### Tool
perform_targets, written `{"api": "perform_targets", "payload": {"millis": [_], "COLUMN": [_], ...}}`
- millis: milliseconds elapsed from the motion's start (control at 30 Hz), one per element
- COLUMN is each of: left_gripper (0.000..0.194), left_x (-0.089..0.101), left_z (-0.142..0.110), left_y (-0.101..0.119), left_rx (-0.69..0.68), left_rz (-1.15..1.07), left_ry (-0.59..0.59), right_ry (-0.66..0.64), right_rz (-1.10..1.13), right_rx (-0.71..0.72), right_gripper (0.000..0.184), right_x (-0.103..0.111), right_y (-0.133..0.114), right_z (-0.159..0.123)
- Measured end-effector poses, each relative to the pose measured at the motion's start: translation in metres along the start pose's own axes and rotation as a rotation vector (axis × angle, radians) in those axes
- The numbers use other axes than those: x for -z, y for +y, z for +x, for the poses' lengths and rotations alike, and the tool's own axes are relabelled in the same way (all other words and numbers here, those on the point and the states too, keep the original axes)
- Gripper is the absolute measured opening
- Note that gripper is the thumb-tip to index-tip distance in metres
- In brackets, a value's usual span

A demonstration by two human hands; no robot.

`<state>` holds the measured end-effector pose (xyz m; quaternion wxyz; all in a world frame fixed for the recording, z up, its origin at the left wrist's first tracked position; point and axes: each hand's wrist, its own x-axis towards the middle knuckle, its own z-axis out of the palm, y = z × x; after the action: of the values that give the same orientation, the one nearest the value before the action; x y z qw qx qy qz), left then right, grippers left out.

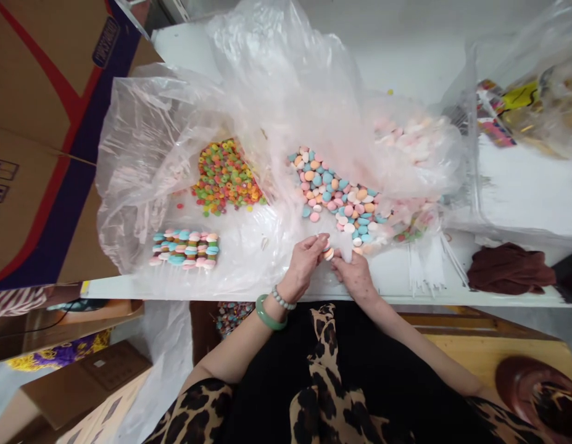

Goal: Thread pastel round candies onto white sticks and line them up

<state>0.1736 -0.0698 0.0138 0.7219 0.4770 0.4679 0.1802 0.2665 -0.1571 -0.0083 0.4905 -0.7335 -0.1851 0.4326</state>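
Observation:
My left hand (pixel 304 264), with a green bangle and a bead bracelet on its wrist, is closed in a pinch on pastel candies (pixel 329 253) near the table's front edge. Close beside it, my right hand (pixel 358 277) has its thumb and fingers pressed together; what they grip is hidden. Just beyond the hands lies a pile of pink, blue, white and orange candies (pixel 334 188), spilling from a clear plastic bag (pixel 295 92). At the left, several candy skewers (pixel 186 248) lie side by side, made of pastel candies with small rings between them.
A heap of colourful ring candies (pixel 227 176) sits on plastic at the left. White sticks (pixel 427 265) and a dark brown cloth (pixel 511 269) lie at the right. A clear bin (pixel 474 160) with packaging stands behind them. A large carton (pixel 45 123) borders the left side.

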Motion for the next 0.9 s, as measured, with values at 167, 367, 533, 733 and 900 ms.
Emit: {"api": "perform_targets", "payload": {"millis": [167, 367, 533, 733, 900], "left_gripper": [0.037, 0.027, 0.023, 0.024, 0.024], "left_x": [0.005, 0.010, 0.016, 0.026, 0.031], "left_z": [0.031, 0.056, 0.050, 0.078, 0.082], "left_y": [0.011, -0.002, -0.014, 0.004, 0.007], "left_rx": [-0.421, -0.547, -0.586, -0.620, -0.604], "left_rz": [0.655, 1.313, 1.193, 0.897, 0.817], "left_ry": [0.211, 0.290, 0.314, 0.275, 0.155], "right_ry": [0.120, 0.077, 0.061, 0.054, 0.071], "right_rz": [0.273, 0.266, 0.266, 0.270, 0.252], "right_rx": [-0.053, -0.080, -0.090, -0.102, -0.102], "right_gripper": [0.022, 0.019, 0.019, 0.020, 0.021], "right_x": [0.017, 0.018, 0.017, 0.016, 0.018], "right_y": [-0.002, -0.002, 0.002, 0.001, -0.003], "right_z": [0.012, 0.011, 0.015, 0.016, 0.014]}}
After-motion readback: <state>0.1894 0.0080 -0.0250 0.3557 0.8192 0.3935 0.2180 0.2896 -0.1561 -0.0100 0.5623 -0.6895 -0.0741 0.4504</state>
